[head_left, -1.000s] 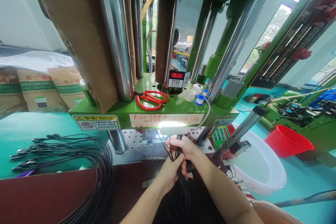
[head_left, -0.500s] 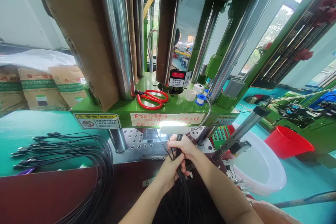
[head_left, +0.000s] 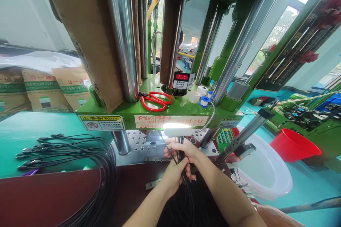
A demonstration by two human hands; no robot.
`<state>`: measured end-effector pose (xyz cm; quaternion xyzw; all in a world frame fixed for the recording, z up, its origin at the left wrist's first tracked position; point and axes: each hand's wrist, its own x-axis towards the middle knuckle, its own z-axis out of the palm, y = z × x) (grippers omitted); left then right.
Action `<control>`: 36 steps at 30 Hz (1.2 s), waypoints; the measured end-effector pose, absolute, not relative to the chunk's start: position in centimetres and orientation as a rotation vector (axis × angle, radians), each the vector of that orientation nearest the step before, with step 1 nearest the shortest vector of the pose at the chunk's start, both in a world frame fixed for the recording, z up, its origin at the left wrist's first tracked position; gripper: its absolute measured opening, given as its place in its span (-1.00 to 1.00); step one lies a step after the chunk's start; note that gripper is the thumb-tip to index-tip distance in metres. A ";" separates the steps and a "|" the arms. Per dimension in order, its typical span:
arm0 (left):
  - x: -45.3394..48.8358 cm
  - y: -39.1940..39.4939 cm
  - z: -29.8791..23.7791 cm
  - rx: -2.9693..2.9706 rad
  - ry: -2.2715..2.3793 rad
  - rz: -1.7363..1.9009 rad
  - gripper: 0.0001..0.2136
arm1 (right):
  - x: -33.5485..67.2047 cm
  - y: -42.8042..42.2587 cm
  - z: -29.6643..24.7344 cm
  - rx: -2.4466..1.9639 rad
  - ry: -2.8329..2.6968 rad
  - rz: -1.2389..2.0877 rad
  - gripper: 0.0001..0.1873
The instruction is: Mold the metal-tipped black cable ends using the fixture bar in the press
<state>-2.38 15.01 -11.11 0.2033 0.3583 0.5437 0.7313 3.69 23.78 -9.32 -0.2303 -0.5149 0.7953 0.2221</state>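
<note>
A bundle of thin black cables (head_left: 188,198) hangs down from my two hands in front of the press. My left hand (head_left: 173,175) is closed round the bundle, thumb on top. Just above and touching it, my right hand (head_left: 185,150) is at the upper part of the same cables, its fingers reaching to the left behind them. One cable slants away up and left from the rest. The upper cable ends lie close under a lit lamp (head_left: 178,132), and some fingers are hidden by the cables.
On the green press plate (head_left: 125,113) lie red-handled scissors (head_left: 157,101) and several tape rolls (head_left: 194,97). A second heap of black cables (head_left: 106,166) lies to the left on the dark red table (head_left: 53,198). A white tub (head_left: 277,181) and red bucket (head_left: 294,145) stand right.
My right hand's fingers have opened out and extended to the left across the cables. My left hand keeps its hold. The view has shifted slightly.
</note>
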 end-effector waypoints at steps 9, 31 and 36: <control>-2.2 14.7 -11.0 0.459 0.804 1.143 -0.70 | 4.1 23.9 -8.8 -0.655 -1.540 2.084 -0.66; -3.9 15.4 -10.5 0.218 0.665 1.282 -0.77 | 4.1 23.5 -8.9 -0.339 -2.350 0.444 -0.78; -4.4 15.3 -10.2 0.382 0.624 1.308 -0.80 | 4.5 22.9 -8.2 -0.183 -2.451 0.304 -0.70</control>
